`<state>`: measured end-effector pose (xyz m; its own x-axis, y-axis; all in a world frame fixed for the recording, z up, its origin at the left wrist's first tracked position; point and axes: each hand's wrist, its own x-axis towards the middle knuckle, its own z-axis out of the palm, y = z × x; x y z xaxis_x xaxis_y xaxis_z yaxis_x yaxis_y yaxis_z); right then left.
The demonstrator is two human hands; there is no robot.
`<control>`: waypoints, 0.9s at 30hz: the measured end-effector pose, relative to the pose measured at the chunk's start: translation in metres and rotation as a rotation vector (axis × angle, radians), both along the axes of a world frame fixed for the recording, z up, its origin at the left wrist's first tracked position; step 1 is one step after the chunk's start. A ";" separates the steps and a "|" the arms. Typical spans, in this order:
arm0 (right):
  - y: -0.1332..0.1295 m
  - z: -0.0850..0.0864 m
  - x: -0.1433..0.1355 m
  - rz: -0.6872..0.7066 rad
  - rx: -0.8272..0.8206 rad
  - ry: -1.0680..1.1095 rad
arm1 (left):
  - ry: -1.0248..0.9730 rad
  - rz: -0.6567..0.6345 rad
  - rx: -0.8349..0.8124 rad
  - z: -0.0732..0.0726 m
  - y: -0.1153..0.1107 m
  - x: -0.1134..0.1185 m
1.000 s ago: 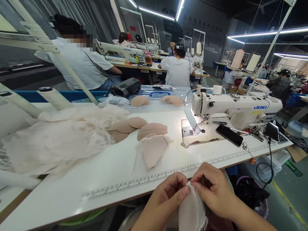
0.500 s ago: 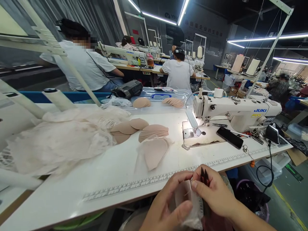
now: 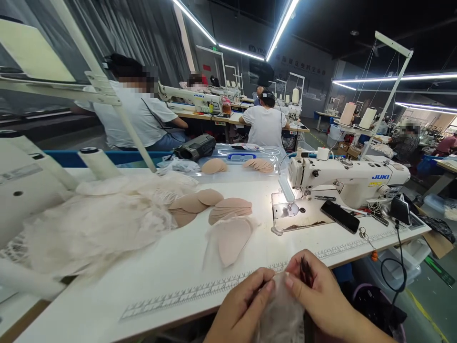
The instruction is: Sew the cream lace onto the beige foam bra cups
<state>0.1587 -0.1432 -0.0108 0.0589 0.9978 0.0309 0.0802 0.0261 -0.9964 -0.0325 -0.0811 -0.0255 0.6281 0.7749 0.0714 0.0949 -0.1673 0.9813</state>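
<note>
At the table's front edge, my left hand pinches the upper edge of a sheer, cream-coloured fabric piece between thumb and fingers. My right hand grips the same edge, just beside the left. Dark pointed thread snips are tucked in the right hand, their tips sticking up and their handles hidden. The fabric hangs down between both hands. Beyond them on the table lies a beige cup-shaped piece with sheer fabric around it.
Stacked beige pads lie behind the cup piece. A heap of lacy fabric covers the left side. To the right stand a white sewing machine and a black phone. A printed ruler runs along the front edge. Co-workers sit ahead.
My left thumb has moved up to the fabric's top edge, closing the opening that showed before. The snips' tips have turned slightly. The view has tilted up a little.
</note>
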 end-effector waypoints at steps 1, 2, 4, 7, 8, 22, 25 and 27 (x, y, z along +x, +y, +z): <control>0.003 0.001 0.002 0.024 0.002 -0.021 | 0.037 -0.036 0.045 0.007 0.007 -0.002; 0.007 0.002 0.004 0.048 0.006 -0.048 | 0.089 -0.077 0.116 0.015 0.017 -0.003; 0.021 0.003 0.008 0.087 0.015 -0.100 | 0.224 -0.155 0.307 0.033 0.042 -0.003; 0.055 -0.002 0.015 0.071 0.014 -0.212 | 0.438 -0.191 0.681 0.057 0.088 0.012; 0.069 -0.005 0.018 0.041 0.013 -0.302 | 0.492 -0.164 0.814 0.060 0.103 0.020; 0.153 -0.025 0.092 0.098 0.176 -0.984 | 0.446 -0.110 1.119 -0.029 0.168 0.064; 0.155 -0.035 0.096 0.130 0.235 -1.057 | 0.373 -0.175 1.119 -0.015 0.178 0.065; 0.155 -0.042 0.096 0.125 0.281 -1.109 | 0.315 -0.227 1.092 -0.006 0.183 0.069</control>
